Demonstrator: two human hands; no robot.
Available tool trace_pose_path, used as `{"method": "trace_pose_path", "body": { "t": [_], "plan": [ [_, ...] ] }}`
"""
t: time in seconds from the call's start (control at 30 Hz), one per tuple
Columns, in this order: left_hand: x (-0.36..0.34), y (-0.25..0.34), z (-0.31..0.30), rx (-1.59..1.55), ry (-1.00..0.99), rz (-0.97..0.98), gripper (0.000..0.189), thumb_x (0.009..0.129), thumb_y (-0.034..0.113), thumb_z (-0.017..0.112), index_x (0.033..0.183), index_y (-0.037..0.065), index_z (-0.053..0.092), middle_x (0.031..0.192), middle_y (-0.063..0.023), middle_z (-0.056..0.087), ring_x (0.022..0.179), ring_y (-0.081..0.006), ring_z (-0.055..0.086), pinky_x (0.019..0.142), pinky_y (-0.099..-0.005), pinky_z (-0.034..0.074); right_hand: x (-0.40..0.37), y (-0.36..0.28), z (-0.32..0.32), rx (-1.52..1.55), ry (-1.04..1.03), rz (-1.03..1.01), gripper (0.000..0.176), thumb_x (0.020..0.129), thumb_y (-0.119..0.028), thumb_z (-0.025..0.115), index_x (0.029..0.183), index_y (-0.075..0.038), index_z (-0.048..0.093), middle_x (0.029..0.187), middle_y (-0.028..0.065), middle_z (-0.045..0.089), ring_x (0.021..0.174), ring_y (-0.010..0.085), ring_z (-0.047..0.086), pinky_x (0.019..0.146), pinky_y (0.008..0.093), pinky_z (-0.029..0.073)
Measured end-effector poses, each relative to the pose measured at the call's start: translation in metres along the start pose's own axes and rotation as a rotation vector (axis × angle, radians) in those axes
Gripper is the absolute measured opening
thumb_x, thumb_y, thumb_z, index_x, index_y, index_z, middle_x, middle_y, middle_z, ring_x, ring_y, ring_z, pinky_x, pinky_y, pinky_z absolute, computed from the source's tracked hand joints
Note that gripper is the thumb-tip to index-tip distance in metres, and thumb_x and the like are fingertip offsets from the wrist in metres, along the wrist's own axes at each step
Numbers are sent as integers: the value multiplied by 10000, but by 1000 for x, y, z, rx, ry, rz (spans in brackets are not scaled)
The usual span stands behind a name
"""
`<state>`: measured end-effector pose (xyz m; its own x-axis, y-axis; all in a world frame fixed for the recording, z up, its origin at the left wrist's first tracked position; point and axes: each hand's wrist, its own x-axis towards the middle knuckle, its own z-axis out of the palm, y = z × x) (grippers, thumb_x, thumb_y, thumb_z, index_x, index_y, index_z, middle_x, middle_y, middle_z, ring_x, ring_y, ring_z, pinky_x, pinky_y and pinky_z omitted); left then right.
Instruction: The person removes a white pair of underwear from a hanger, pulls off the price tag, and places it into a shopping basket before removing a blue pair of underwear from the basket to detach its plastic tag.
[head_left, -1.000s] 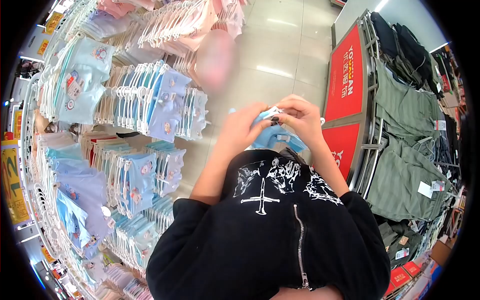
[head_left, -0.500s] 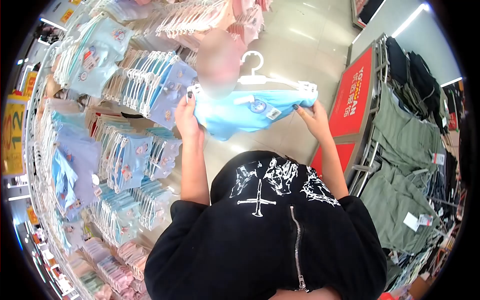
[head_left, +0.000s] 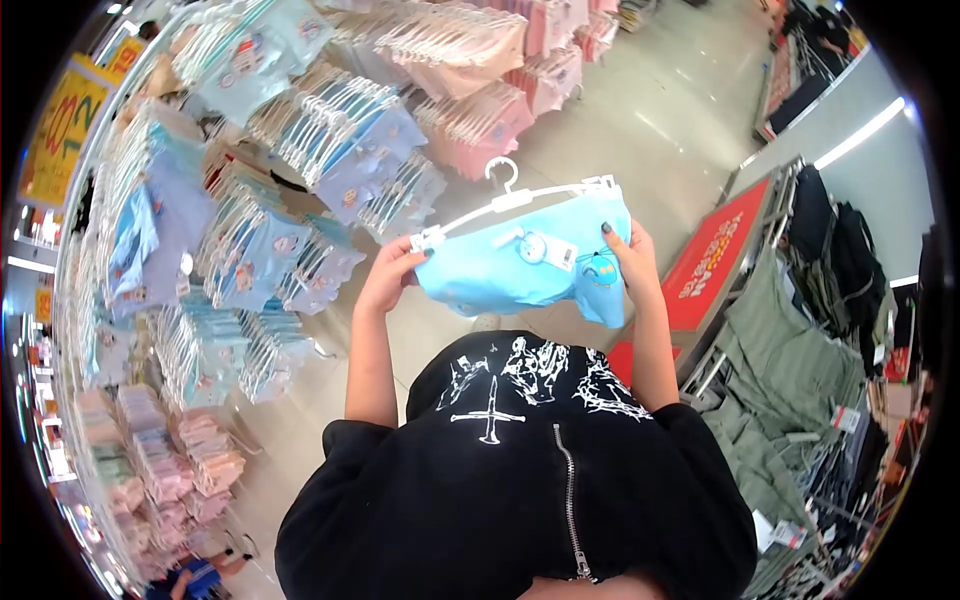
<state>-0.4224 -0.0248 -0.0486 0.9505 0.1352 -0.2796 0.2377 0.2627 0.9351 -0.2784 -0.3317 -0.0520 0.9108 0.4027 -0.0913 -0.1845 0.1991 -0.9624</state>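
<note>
Light-blue underpants point(head_left: 485, 272) hang from a white clip hanger point(head_left: 512, 200), held out in front of my chest. A round printed tag and a barcode label show on the fabric. My left hand point(head_left: 388, 278) is closed on the left end of the garment, thumb on top just below the hanger clip. With thumb in front, my right hand point(head_left: 637, 265) grips the right edge, where a flap with a small cartoon face folds down. The hanger slopes up towards the right, its hook pointing away from me. Both hands' other fingers are largely hidden behind the cloth.
On the left, racks carry several rows of hangered blue underpants point(head_left: 365, 150) and pink ones point(head_left: 480, 125). To the right are a red sign panel point(head_left: 718, 255) and green trousers point(head_left: 775, 340). A yellow price sign point(head_left: 65, 130) hangs far left. Part of another person point(head_left: 190, 580) shows at bottom left.
The view has turned, bringing more pink garments into sight. The underpants and hanger now tilt up at the right, and the right flap has dropped down. Both hands keep their hold.
</note>
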Motion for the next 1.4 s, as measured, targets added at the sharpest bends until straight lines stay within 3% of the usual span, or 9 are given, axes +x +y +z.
{"method": "trace_pose_path", "body": {
  "t": [0.13, 0.3, 0.4, 0.47, 0.57, 0.7, 1.03, 1.2, 1.4],
  "plan": [
    [-30, -6, 7, 139, -91, -59, 251, 767, 204, 550, 958, 42, 565, 788, 9, 568, 708, -72, 543, 555, -205, 465, -6, 4, -4, -88, -185, 57, 351, 763, -161, 613, 1036, 13, 479, 913, 62, 566, 778, 105, 540, 678, 253, 452],
    [-45, -30, 12, 318, 102, 24, 130, 800, 180, 538, 760, 56, 543, 669, 69, 457, 623, -22, 397, 554, -170, 315, -13, 19, -6, -61, -369, 159, 387, 731, -139, 639, 1044, 12, 468, 918, 75, 562, 800, 121, 540, 700, 255, 451],
    [-51, -28, 5, 464, 229, 187, 130, 800, 174, 530, 741, 59, 520, 660, 71, 430, 634, -31, 382, 567, -181, 319, -10, 43, -14, -194, -420, 91, 342, 737, -110, 621, 1025, 13, 485, 907, 77, 568, 798, 126, 546, 697, 252, 453],
    [-50, -29, -14, 599, 338, 252, 130, 776, 146, 537, 800, 18, 554, 675, 6, 508, 667, -78, 448, 616, -229, 377, -11, 53, -20, -204, -406, 107, 303, 742, -85, 603, 1007, 16, 499, 883, 80, 577, 774, 127, 555, 676, 246, 461],
    [-47, -18, -34, 696, 438, 284, 148, 788, 142, 528, 840, 4, 550, 723, -9, 527, 695, -87, 452, 653, -231, 377, -18, 63, -38, -274, -214, 271, 232, 761, -60, 564, 975, 17, 518, 815, 89, 590, 708, 129, 568, 619, 235, 472],
    [-26, -15, -66, 652, 539, 350, 153, 796, 159, 523, 840, 16, 556, 704, -8, 524, 683, -88, 453, 636, -234, 377, -31, 95, -72, -116, -117, 275, 187, 782, -57, 527, 956, 11, 525, 760, 97, 593, 637, 127, 566, 568, 226, 472],
    [84, -19, -200, 615, 730, 268, 117, 757, 136, 553, 796, 28, 577, 656, 18, 514, 608, -70, 451, 548, -236, 371, -92, 139, -133, -73, 212, 362, 190, 780, -75, 517, 957, -7, 535, 725, 103, 604, 574, 132, 562, 545, 228, 462],
    [122, -13, -252, 589, 797, 324, 126, 745, 132, 574, 807, 22, 576, 647, 18, 516, 592, -71, 450, 534, -242, 367, -116, 142, -115, -74, 372, 382, 186, 787, -77, 498, 953, -9, 546, 715, 94, 600, 572, 135, 565, 531, 233, 459],
    [146, -13, -299, 658, 688, 326, 130, 767, 122, 557, 814, 1, 554, 663, 0, 512, 603, -75, 433, 539, -244, 355, -118, 149, -77, -54, 360, 430, 195, 807, -113, 494, 966, -8, 539, 738, 90, 596, 591, 122, 553, 565, 222, 451]
  ]
}}
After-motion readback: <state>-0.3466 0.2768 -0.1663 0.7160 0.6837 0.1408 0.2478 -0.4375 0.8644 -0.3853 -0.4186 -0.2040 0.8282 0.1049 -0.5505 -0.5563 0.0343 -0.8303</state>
